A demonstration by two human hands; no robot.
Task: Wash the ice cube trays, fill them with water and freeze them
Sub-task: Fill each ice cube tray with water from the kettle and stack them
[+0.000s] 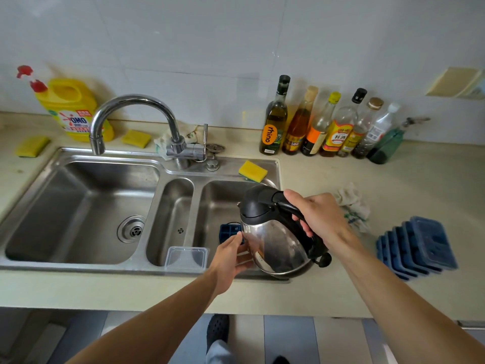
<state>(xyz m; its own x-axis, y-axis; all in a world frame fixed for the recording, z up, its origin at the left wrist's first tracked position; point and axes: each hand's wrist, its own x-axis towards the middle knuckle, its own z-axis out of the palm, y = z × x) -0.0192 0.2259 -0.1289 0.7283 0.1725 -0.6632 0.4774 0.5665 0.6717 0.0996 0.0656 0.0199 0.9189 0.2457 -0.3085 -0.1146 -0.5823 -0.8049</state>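
Below, beige counter [393, 179], sink [78, 267], tiled wall [210, 48]; right hand [322, 216] grips kettle [275, 245], left hand [231, 254] touches it, fingers relaxed.

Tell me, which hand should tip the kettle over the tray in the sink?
Probably the right hand: it grips the kettle by its handle. The left hand only rests against the steel body, near the ice cube tray.

Blue trays [417, 248]; yellow sponge [252, 171]; seemingly steel-and-black kettle [275, 237].
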